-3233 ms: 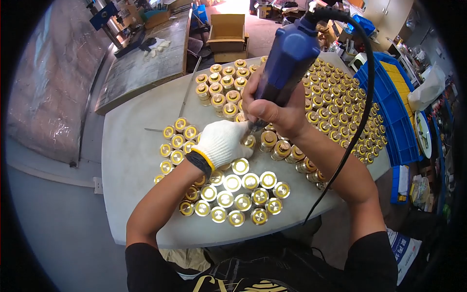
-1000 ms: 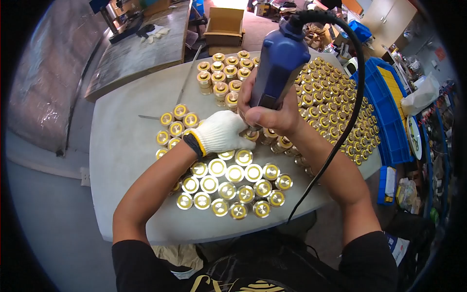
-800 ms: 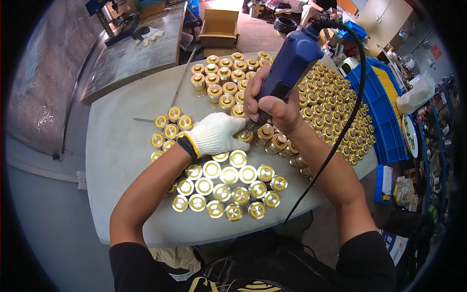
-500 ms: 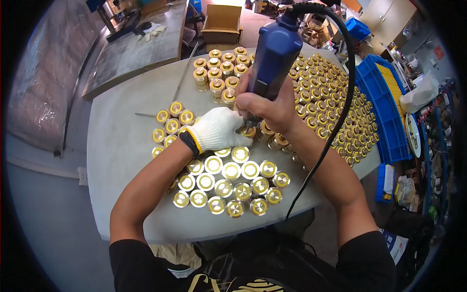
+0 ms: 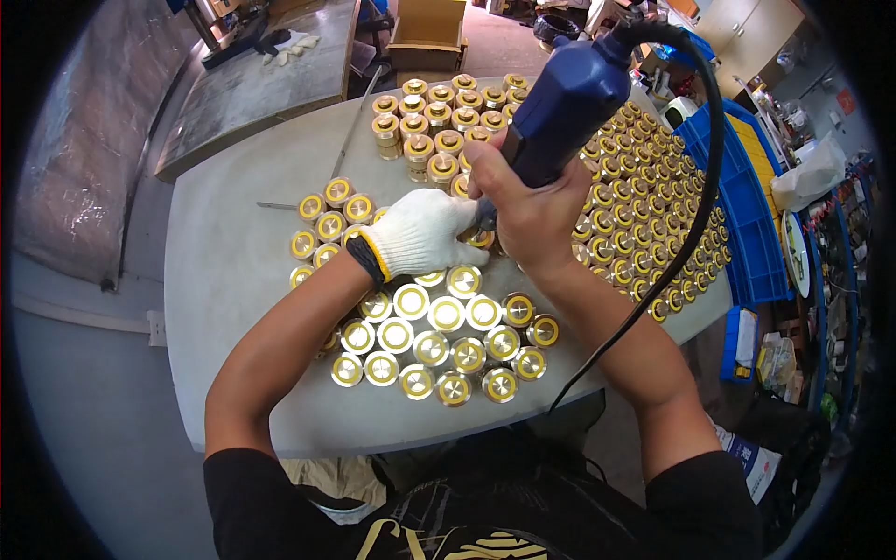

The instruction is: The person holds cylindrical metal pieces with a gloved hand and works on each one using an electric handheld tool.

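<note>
My right hand (image 5: 539, 210) is bare and wrapped around a blue corded power tool (image 5: 571, 107), tilted with its top to the right. The tool's dark tip points down beside my left hand (image 5: 425, 233), which wears a white knit glove. Its fingers are closed on a round brass-coloured metal part (image 5: 479, 237), mostly hidden by the hands and the tool's end. In front of the glove stand several shiny round parts with yellow rings (image 5: 431, 347). A smaller group of the same parts (image 5: 330, 225) stands left of the glove.
Parts with raised centres (image 5: 439, 117) stand behind my hands, and a dense field of them (image 5: 653, 201) fills the table's right. A black cable (image 5: 695, 229) loops over my right forearm. Blue crates (image 5: 737, 219) line the right edge; a thin metal rod (image 5: 359, 121) lies at back left.
The power tool has tilted and shifted to the right with my right hand. My gloved left hand stays in nearly the same place at the part. The view has shifted slightly.
</note>
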`<state>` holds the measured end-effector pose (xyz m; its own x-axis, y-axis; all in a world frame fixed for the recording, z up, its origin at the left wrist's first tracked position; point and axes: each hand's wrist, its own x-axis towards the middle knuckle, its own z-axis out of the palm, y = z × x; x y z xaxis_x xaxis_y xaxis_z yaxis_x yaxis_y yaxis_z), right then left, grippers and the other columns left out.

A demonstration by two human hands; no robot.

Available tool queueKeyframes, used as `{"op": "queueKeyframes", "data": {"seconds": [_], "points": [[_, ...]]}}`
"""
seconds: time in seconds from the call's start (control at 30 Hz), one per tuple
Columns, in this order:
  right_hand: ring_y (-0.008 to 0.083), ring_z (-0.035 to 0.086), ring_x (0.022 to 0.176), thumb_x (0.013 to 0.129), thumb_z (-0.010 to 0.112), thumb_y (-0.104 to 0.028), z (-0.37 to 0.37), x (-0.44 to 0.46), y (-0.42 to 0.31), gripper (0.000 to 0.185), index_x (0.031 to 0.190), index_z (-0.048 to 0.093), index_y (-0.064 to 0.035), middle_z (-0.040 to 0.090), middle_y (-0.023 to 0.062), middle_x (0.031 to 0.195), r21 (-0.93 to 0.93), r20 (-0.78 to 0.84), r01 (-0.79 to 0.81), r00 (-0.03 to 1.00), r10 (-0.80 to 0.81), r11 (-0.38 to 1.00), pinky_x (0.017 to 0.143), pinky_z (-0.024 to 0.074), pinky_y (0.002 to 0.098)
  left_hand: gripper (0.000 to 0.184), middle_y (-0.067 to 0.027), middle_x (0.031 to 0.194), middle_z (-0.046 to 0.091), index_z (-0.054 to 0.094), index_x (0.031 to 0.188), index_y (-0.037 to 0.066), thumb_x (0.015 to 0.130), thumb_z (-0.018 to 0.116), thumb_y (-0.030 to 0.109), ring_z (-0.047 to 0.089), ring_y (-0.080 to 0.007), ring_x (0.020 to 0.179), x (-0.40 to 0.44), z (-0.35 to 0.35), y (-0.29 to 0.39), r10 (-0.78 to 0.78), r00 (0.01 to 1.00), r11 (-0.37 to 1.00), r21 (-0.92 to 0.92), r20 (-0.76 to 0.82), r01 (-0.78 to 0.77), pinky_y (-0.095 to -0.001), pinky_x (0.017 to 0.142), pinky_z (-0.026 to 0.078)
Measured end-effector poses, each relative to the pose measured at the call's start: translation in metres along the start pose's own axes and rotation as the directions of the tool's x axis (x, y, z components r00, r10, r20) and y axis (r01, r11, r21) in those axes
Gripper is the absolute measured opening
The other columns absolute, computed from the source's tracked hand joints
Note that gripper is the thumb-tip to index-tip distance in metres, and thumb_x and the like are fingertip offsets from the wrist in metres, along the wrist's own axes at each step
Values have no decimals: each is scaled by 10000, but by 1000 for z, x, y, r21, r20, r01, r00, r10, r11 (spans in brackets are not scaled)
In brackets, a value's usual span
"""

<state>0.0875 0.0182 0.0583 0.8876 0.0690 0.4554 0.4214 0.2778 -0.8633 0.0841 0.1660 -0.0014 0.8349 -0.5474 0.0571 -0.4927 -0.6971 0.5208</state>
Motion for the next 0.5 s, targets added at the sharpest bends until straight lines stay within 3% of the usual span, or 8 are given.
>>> {"op": "queueKeyframes", "data": {"seconds": [0.13, 0.17, 0.23, 0.27, 0.33, 0.37, 0.43, 0.5], "points": [[123, 614, 580, 893, 758, -132, -3, 6, -3, 179, 891, 626, -11, 633, 40, 698, -25, 38, -36, 999, 37, 999, 549, 505, 267, 453, -238, 776, 670, 643, 904, 1, 777, 750, 423, 677, -425, 768, 1, -5, 3, 49, 999, 998, 46, -22, -47, -506, 717, 534], [123, 614, 580, 893, 758, -132, -8, 11, -4, 179, 891, 626, -11, 633, 40, 698, -20, 38, -20, 999, 21, 1000, 549, 505, 267, 389, -218, 810, 681, 673, 960, 18, 794, 753, 361, 681, -406, 797, 0, -12, 10, -13, 998, 996, 90, 55, 8, -474, 744, 541], [154, 606, 576, 932, 731, -227, -24, 22, -7, 243, 903, 599, -24, 615, 58, 705, 150, 16, -77, 997, 75, 986, 547, 514, 296, 338, -198, 844, 692, 703, 1016, 36, 811, 756, 300, 684, -388, 826, 2, -20, 12, -76, 990, 988, 144, 123, 58, -442, 772, 548], [180, 605, 588, 951, 710, -321, -32, 31, -11, 324, 910, 574, -30, 595, 73, 716, 184, -16, -39, 999, 42, 982, 554, 518, 317, 332, -198, 885, 690, 695, 1032, 28, 815, 739, 275, 680, -386, 862, 2, -18, 7, -31, 991, 997, 75, 131, 21, -439, 806, 542], [182, 599, 591, 941, 722, -353, -48, 44, -20, 361, 925, 563, -30, 587, 75, 726, 239, -40, -53, 997, 64, 970, 568, 524, 321, 332, -192, 1040, 692, 667, 1115, 24, 865, 644, 242, 665, -377, 980, -1, -25, 10, 111, 977, 986, -141, 183, -85, -439, 893, 516], [184, 597, 588, 940, 722, -363, -56, 49, -23, 371, 928, 559, -30, 584, 77, 724, 239, -43, -43, 998, 55, 970, 573, 526, 325, 332, -192, 1040, 692, 667, 1115, 24, 865, 644, 242, 665, -377, 980, 0, -25, 8, 115, 975, 986, -141, 188, -90, -439, 893, 516], [185, 596, 585, 941, 722, -359, -72, 53, -22, 366, 929, 557, -32, 585, 79, 724, 185, -36, -34, 999, 41, 982, 573, 527, 327, 344, -180, 1060, 706, 657, 1156, 39, 922, 577, 279, 667, -353, 1009, 7, -27, 3, 31, 930, 962, -264, 367, 72, -432, 921, 507], [186, 594, 582, 942, 721, -355, -83, 55, -18, 362, 931, 554, -34, 587, 82, 724, 130, -24, -28, 999, 31, 991, 574, 529, 329, 380, -183, 1067, 714, 631, 1214, 54, 967, 528, 323, 684, -347, 995, 8, -32, 16, 28, 930, 984, -175, 366, 39, -432, 902, 522]]}}
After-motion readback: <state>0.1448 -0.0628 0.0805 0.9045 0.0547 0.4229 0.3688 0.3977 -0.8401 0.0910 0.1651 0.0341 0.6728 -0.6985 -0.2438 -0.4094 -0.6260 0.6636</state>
